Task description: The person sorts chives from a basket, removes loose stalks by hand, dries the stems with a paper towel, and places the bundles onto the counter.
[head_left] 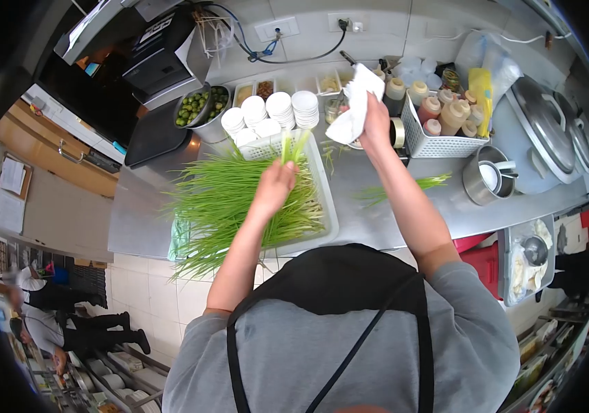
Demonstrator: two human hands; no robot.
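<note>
In a kitchen with a tiled floor, a steel table (367,224) carries a heap of scallions (232,199) in a pale tray (332,215), their leaves spilling over its left side. A person's left hand (277,183) is closed around a few stalks above the heap; the right hand (376,121) grips a white cloth (355,100) beyond the tray's far right corner. Loose stems (408,188) lie to the right. Farther out stand stacked lids (279,109), green fruit (190,109), a basket (442,147) of bottles (453,115) and a pot (477,186).
</note>
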